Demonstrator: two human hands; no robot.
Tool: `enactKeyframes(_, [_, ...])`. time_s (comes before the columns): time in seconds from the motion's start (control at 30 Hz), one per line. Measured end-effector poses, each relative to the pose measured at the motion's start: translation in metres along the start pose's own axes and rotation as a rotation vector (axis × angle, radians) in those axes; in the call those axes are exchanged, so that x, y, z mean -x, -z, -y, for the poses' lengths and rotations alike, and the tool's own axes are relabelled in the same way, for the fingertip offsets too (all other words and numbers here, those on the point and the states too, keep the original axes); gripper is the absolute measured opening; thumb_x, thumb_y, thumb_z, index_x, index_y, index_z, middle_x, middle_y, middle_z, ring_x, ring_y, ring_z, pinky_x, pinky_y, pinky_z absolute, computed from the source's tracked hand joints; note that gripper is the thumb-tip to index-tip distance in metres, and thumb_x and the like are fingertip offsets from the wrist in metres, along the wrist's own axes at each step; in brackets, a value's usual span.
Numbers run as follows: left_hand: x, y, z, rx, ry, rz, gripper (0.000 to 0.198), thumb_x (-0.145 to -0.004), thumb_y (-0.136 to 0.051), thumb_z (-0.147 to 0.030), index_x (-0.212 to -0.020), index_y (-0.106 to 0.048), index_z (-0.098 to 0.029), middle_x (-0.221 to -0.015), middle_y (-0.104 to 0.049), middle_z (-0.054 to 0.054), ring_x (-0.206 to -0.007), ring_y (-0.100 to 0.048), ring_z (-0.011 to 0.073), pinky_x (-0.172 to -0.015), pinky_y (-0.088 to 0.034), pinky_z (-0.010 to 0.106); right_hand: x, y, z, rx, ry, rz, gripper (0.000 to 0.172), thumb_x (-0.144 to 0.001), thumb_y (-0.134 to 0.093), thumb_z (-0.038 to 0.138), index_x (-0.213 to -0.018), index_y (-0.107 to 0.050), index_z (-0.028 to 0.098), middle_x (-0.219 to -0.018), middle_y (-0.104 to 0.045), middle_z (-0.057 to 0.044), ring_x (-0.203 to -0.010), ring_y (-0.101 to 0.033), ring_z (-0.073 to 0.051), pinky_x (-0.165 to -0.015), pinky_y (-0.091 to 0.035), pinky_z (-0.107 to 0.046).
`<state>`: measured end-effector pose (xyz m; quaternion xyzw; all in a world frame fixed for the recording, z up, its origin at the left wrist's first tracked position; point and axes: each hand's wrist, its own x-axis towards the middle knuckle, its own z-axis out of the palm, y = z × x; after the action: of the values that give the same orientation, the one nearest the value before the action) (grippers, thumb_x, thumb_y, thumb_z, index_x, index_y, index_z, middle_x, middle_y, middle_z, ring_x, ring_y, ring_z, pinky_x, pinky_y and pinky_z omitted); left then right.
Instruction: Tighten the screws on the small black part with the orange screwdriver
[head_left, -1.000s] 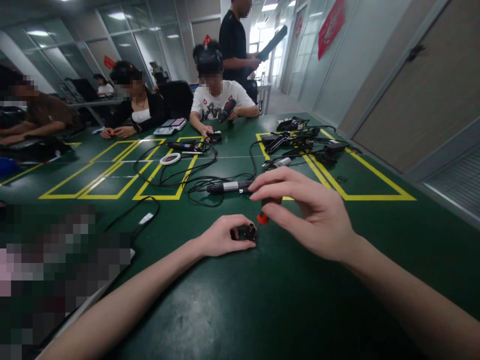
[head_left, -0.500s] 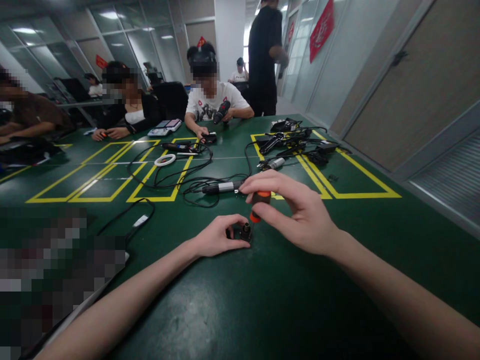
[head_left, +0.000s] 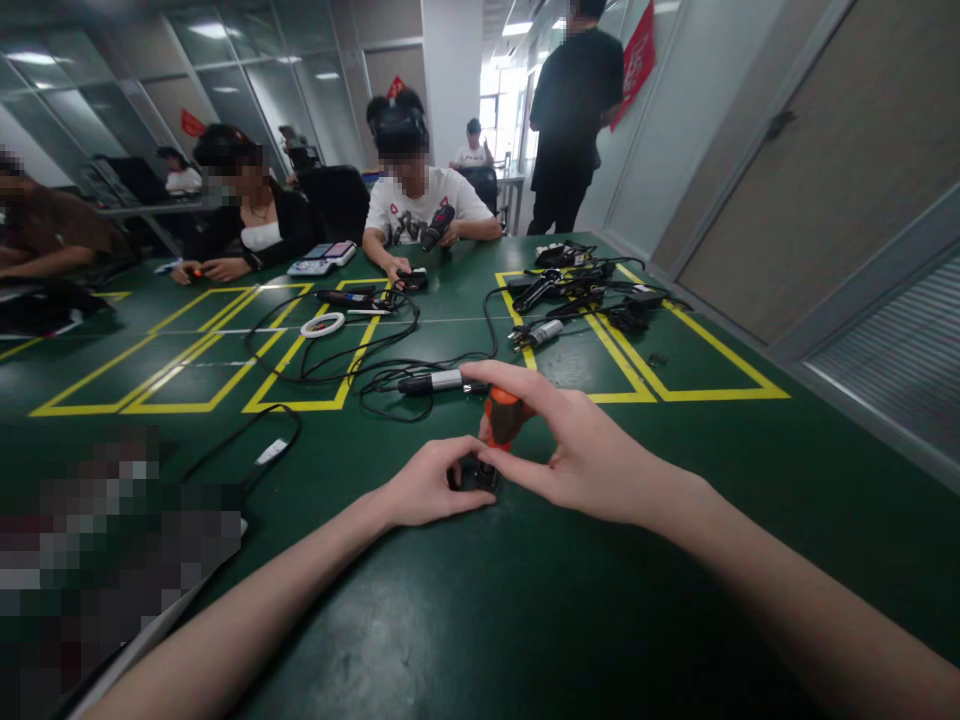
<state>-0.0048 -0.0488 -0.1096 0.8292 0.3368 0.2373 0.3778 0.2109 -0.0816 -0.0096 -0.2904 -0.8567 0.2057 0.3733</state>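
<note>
My left hand [head_left: 424, 482] rests on the green table, its thumb and fingers closed around a small black part [head_left: 486, 477] whose kind I cannot make out. In my right hand [head_left: 600, 455] is a stubby screwdriver [head_left: 504, 415] with an orange and dark handle, pinched between thumb and fingers. It stands nearly upright directly over the black part. Its tip is hidden behind my right thumb and the part, so I cannot tell whether they touch. Just beyond my hands lies a black and silver pen-shaped tool [head_left: 431, 382] with a coiled black cable.
Black cables and adapters [head_left: 577, 285] lie in a tangle at the back right. A white ring [head_left: 322, 325] sits among cables at the left. Across the green table [head_left: 420, 620], a co-worker holds a power drill [head_left: 437, 228]. Yellow tape marks rectangles.
My right hand has moved left with the screwdriver, which now stands over the black part instead of beside it. My left hand keeps its hold. The standing person in the background has shifted right.
</note>
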Motion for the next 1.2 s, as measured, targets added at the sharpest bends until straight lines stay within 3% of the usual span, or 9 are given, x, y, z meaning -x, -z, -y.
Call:
enactKeyframes(0.27, [0.001, 0.000, 0.001, 0.002, -0.024, 0.027, 0.028, -0.085, -0.077, -0.036, -0.104, -0.069, -0.017, -0.094, -0.068, 0.003, -0.082, -0.059, 0.0163, -0.074, -0.048, 0.026, 0.001, 0.002, 0.000, -0.053, -0.064, -0.006, 0.078, -0.092, -0.067, 0.017, -0.161, -0.032, 0.028, -0.102, -0.075, -0.003, -0.074, -0.072, -0.018, -0.069, -0.063, -0.031])
enactKeyframes(0.37, [0.001, -0.001, 0.002, 0.012, -0.028, 0.025, 0.026, -0.085, -0.076, -0.036, -0.101, -0.069, -0.016, -0.097, -0.067, 0.004, -0.083, -0.057, 0.0163, -0.072, -0.047, 0.026, 0.002, -0.001, 0.003, -0.148, -0.107, -0.008, 0.075, -0.091, -0.066, 0.015, -0.159, -0.036, 0.025, -0.098, -0.075, -0.003, -0.075, -0.073, -0.017, -0.069, -0.062, -0.030])
enactKeyframes(0.43, [0.001, -0.002, 0.002, 0.007, -0.026, 0.022, 0.028, -0.086, -0.075, -0.037, -0.102, -0.068, -0.017, -0.098, -0.067, 0.004, -0.082, -0.058, 0.0162, -0.071, -0.047, 0.026, 0.003, -0.007, 0.003, -0.237, -0.155, -0.045, 0.064, -0.088, -0.068, 0.013, -0.148, -0.047, 0.023, -0.093, -0.075, -0.001, -0.076, -0.073, -0.017, -0.070, -0.062, -0.030])
enactKeyframes(0.57, [0.003, -0.001, -0.003, 0.055, 0.054, 0.007, 0.038, -0.082, -0.079, -0.039, -0.111, -0.066, -0.017, -0.095, -0.068, 0.002, -0.076, -0.058, 0.0144, -0.068, -0.046, 0.025, 0.008, -0.025, -0.003, -0.395, -0.242, -0.179, 0.020, -0.086, -0.069, 0.015, -0.105, -0.064, 0.020, -0.090, -0.075, -0.002, -0.077, -0.072, -0.016, -0.071, -0.061, -0.029])
enactKeyframes(0.7, [0.004, 0.000, -0.009, 0.123, 0.112, 0.036, 0.034, -0.082, -0.080, -0.034, -0.109, -0.068, -0.017, -0.100, -0.070, 0.002, -0.080, -0.059, 0.0146, -0.072, -0.046, 0.025, 0.021, -0.039, -0.007, -0.407, -0.360, -0.289, 0.012, -0.086, -0.072, 0.019, -0.098, -0.070, 0.019, -0.084, -0.074, -0.002, -0.075, -0.071, -0.017, -0.071, -0.062, -0.030])
enactKeyframes(0.77, [0.004, 0.000, -0.010, 0.124, 0.112, 0.048, 0.032, -0.082, -0.080, -0.032, -0.108, -0.068, -0.017, -0.102, -0.070, 0.002, -0.081, -0.058, 0.0147, -0.072, -0.046, 0.025, 0.030, -0.043, -0.008, -0.376, -0.341, -0.372, 0.005, -0.085, -0.072, 0.019, -0.090, -0.074, 0.019, -0.089, -0.074, -0.004, -0.082, -0.072, -0.019, -0.074, -0.063, -0.031])
enactKeyframes(0.93, [0.005, -0.002, -0.009, 0.077, 0.078, 0.063, 0.032, -0.085, -0.078, -0.031, -0.113, -0.069, -0.019, -0.108, -0.071, 0.004, -0.092, -0.061, 0.0184, -0.077, -0.047, 0.027, 0.043, -0.052, -0.009, -0.354, -0.405, -0.514, 0.018, -0.086, -0.076, 0.024, -0.103, -0.080, 0.020, -0.098, -0.078, -0.007, -0.085, -0.075, -0.021, -0.075, -0.066, -0.034])
enactKeyframes(1.1, [0.009, -0.005, -0.012, 0.066, 0.051, 0.044, 0.026, -0.087, -0.076, -0.032, -0.109, -0.070, -0.020, -0.109, -0.071, 0.006, -0.097, -0.062, 0.0207, -0.087, -0.049, 0.032, 0.040, -0.056, -0.008, -0.380, -0.403, -0.528, 0.021, -0.084, -0.078, 0.022, -0.104, -0.078, 0.020, -0.079, -0.076, -0.002, -0.070, -0.073, -0.019, -0.068, -0.066, -0.032])
enactKeyframes(1.2, [0.010, -0.007, -0.014, 0.093, 0.056, 0.006, 0.024, -0.083, -0.078, -0.026, -0.105, -0.072, -0.021, -0.104, -0.072, 0.004, -0.093, -0.062, 0.0200, -0.089, -0.050, 0.032, 0.037, -0.055, -0.006, -0.402, -0.337, -0.456, 0.027, -0.085, -0.076, 0.018, -0.112, -0.074, 0.021, -0.080, -0.079, -0.002, -0.068, -0.075, -0.018, -0.070, -0.067, -0.032])
